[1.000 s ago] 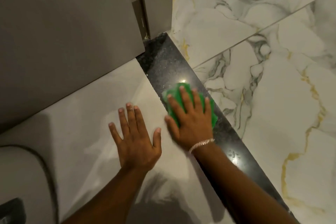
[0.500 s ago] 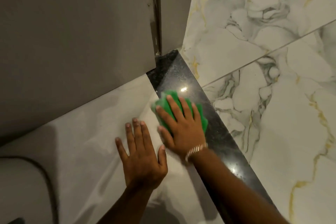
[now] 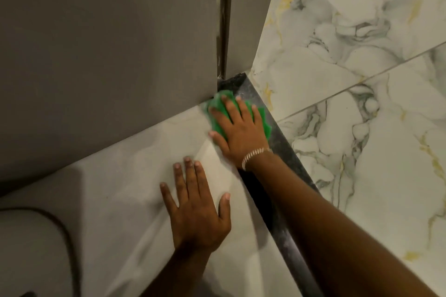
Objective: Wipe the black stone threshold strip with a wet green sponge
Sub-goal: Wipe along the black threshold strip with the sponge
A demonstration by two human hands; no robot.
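Grey panel (image 3: pixel 108 43) at left — gold-veined marble tiles (image 3: pixel 362 140) at right

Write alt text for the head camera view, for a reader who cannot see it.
A person's right hand presses a green sponge flat onto the far end of a black stone threshold strip, beside the bottom corner of a grey door. The left hand rests flat on pale floor tile; white gold-veined marble tiles lie beyond.
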